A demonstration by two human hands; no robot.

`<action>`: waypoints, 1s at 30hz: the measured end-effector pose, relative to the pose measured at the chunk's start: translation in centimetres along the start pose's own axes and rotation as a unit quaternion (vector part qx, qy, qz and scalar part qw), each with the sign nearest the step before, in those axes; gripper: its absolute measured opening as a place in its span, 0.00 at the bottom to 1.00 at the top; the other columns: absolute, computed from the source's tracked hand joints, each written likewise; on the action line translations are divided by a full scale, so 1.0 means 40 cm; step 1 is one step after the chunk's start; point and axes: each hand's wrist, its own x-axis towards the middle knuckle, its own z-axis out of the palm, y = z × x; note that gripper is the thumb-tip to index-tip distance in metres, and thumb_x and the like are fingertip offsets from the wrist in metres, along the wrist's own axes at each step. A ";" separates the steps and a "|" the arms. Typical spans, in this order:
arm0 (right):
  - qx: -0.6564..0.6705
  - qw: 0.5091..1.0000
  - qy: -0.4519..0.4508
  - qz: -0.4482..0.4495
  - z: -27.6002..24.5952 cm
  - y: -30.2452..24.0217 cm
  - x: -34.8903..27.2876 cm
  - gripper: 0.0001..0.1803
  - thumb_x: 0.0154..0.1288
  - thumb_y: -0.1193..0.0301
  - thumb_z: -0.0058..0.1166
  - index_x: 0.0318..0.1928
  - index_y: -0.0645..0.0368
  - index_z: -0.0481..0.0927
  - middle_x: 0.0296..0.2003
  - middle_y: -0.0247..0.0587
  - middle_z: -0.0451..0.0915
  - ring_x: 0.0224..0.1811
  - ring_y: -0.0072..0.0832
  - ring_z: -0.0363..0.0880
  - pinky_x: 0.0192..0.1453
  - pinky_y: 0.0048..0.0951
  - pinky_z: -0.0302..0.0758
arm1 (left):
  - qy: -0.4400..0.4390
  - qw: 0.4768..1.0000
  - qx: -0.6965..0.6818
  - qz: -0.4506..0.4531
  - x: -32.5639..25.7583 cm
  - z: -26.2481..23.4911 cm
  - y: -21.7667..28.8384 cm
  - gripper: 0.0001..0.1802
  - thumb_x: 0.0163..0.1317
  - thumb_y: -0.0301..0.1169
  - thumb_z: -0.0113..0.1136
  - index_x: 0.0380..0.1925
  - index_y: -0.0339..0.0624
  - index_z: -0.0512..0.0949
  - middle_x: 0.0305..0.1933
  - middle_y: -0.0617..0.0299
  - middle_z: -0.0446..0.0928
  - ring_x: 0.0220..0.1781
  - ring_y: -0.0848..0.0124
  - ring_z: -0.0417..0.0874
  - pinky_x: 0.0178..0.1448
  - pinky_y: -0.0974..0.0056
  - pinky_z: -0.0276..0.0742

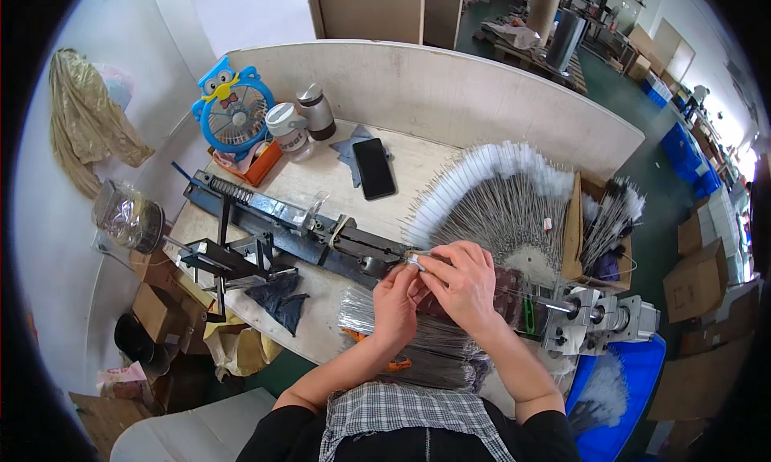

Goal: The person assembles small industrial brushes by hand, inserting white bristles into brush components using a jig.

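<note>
Both hands meet at the right end of a long dark metal bench jig [301, 229], their fingertips pressed close together. My left hand [397, 303] is closed in a pinch on the near side. From the right, my right hand [462, 287] pinches at the same spot, its fingers bent. A small whitish bit shows between the fingertips; what each hand grips there is too small to tell. Just beyond them spreads a fan of thin wire brushes [490, 197] with white bristle ends. Bundles of bare wires [438, 358] lie below my wrists.
At right stands a motor unit with a shaft [598, 321], beside a cardboard box of brushes [572, 237]. A blue bin [646, 374] is below it. A phone [374, 169], two bottles [316, 113], and a blue fan [235, 113] stand farther back. A dark cloth [279, 301] lies left.
</note>
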 end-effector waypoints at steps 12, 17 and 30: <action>0.022 0.999 -0.032 0.009 -0.031 0.001 -0.013 0.14 0.47 0.69 0.64 0.38 0.48 0.85 0.39 0.26 0.79 0.47 0.29 0.73 0.48 0.35 0.68 | 0.003 1.000 0.014 -0.009 -0.001 -0.001 -0.006 0.06 0.63 0.24 0.55 0.39 0.37 0.75 0.42 0.58 0.79 0.43 0.71 0.82 0.49 0.68 0.78; 0.027 0.998 -0.058 0.017 -0.016 -0.002 -0.007 0.15 0.47 0.69 0.63 0.40 0.48 0.84 0.40 0.27 0.78 0.47 0.29 0.73 0.48 0.34 0.69 | 0.007 1.000 -0.015 -0.007 0.001 -0.006 -0.004 0.06 0.64 0.27 0.52 0.39 0.37 0.75 0.42 0.60 0.79 0.44 0.71 0.82 0.49 0.66 0.77; 0.006 0.998 0.005 0.058 0.016 -0.028 -0.014 0.16 0.47 0.67 0.65 0.39 0.53 0.83 0.40 0.28 0.79 0.45 0.29 0.75 0.47 0.32 0.69 | 0.006 0.998 -0.057 -0.017 -0.014 -0.009 0.003 0.10 0.65 0.32 0.52 0.40 0.37 0.76 0.41 0.61 0.79 0.43 0.73 0.81 0.49 0.67 0.76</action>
